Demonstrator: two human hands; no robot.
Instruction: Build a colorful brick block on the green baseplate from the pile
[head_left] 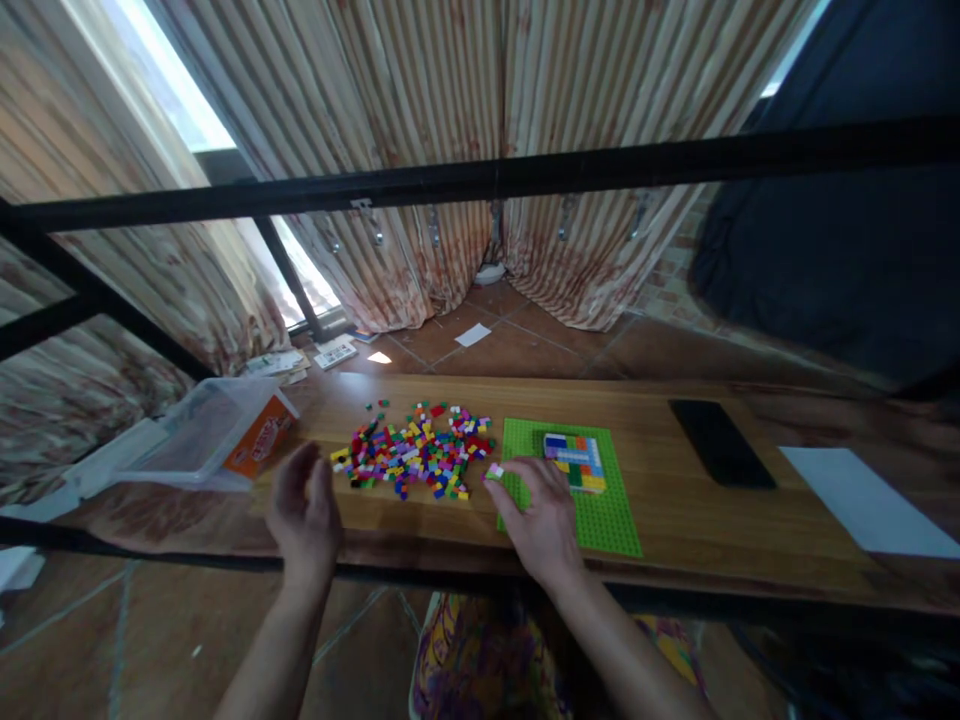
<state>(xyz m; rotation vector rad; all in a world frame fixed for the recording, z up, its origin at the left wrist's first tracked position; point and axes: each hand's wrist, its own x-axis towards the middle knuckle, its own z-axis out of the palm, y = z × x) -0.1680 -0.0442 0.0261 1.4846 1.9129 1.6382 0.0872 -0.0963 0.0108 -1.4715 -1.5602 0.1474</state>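
Observation:
A pile of small coloured bricks [416, 450] lies on the wooden table [675, 500]. Right of it sits a green baseplate [600, 520] bearing a patch of blue, orange, yellow and white bricks [576, 461]. My right hand [540, 520] rests over the baseplate's left edge and pinches a small pink-white brick [494, 471] at its fingertips. My left hand [304, 510] hovers near the front edge of the table, left of the pile, fingers loosely spread and holding nothing.
A tipped clear plastic box with an orange label [225, 440] lies at the table's left end. A black phone [720, 443] and a white sheet [862, 500] lie to the right. A black metal bar [480, 180] crosses in front of curtains.

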